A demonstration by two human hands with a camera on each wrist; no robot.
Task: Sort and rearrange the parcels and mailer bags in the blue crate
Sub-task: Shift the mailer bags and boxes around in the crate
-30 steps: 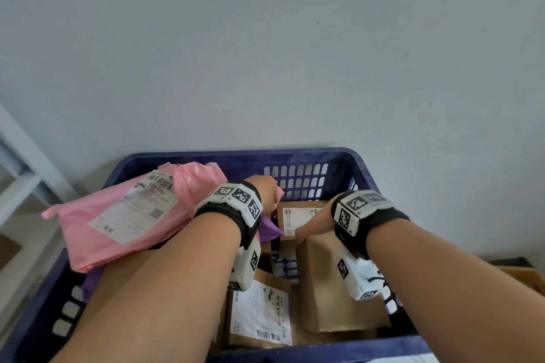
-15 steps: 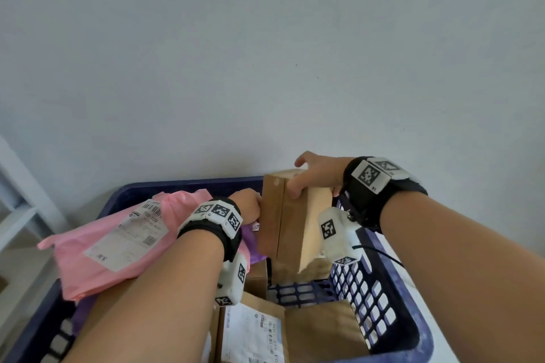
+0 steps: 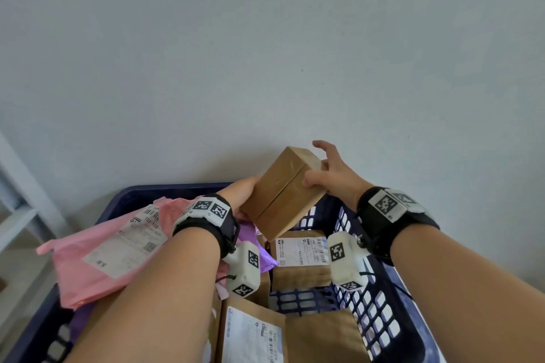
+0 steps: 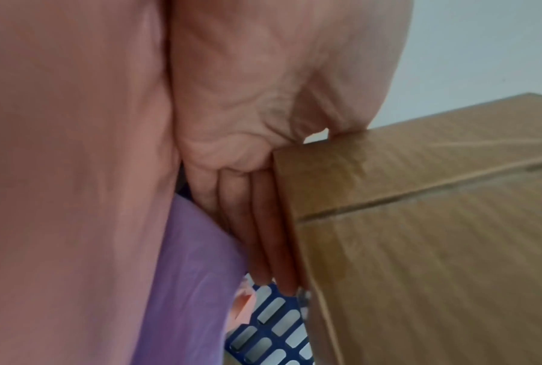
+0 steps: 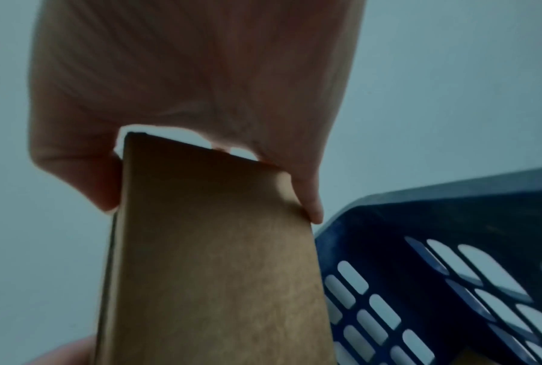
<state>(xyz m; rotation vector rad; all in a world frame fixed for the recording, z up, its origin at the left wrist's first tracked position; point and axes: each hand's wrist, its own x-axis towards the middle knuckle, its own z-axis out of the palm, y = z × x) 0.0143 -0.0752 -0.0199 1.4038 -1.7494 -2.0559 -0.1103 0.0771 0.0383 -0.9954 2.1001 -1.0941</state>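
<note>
Between the two hands, raised above the far rim of the blue crate (image 3: 165, 190), a plain brown cardboard box (image 3: 283, 194) hangs tilted. Its long axis runs from low near the left hand (image 3: 240, 196) up and away toward the right hand (image 3: 330, 178), so the upper far end sits beside the right hand and the lower near corner points down into the crate.

The left hand lies flat against the box's left end, its fingers (image 4: 269, 234) straight and pressed along the cardboard in the left wrist view; it supports the box and does not wrap it. The right hand grips the upper end, thumb on one face and fingers (image 5: 307, 195) on the opposite one in the right wrist view, while one finger stands lifted clear in the head view. That hand seems to carry most of the load.

Below the hands, a labelled parcel (image 3: 300, 256) lies just under the lifted box, and bare crate floor (image 3: 303, 302) shows nearer the right forearm. A pink mailer bag (image 3: 109, 247) lies under and beside the left forearm, a purple bag (image 3: 253, 240) beneath the left wrist, and another labelled parcel (image 3: 253, 336) sits between the forearms.

The open floor lies closer to the right hand, which makes it the likelier guide if the box goes down there.
</note>
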